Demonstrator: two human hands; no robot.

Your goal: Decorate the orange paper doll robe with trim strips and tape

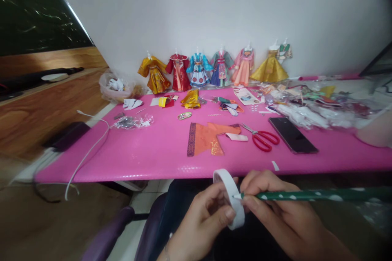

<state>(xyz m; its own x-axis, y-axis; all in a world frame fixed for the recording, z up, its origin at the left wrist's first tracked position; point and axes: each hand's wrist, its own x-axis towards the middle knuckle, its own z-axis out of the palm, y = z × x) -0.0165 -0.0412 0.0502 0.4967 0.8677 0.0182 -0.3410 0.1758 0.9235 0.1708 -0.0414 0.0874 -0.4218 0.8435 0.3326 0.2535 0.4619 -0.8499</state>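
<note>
My left hand (204, 217) grips a roll of white tape (236, 212), fingers inside the ring and thumb on its outer face. In my right hand (275, 208) is a green pencil with white dots (294, 195), pinched close to its pale tip. That tip is at the tape's outer surface; whether it touches cannot be told. Both hands are over my lap, in front of the table edge. Beyond them lie a piece of orange fabric with a dark patterned band (202, 138), red-handled scissors (263, 139) with blades parted, and a small rolled pale strip (237, 136).
A black phone (292, 134) lies on the pink table (147, 159). Several small dresses on stands, one a blue dress (199, 69), line the wall. Plastic-bagged pieces (309, 112) pile up at right. A white cable (88, 153) hangs over the left edge.
</note>
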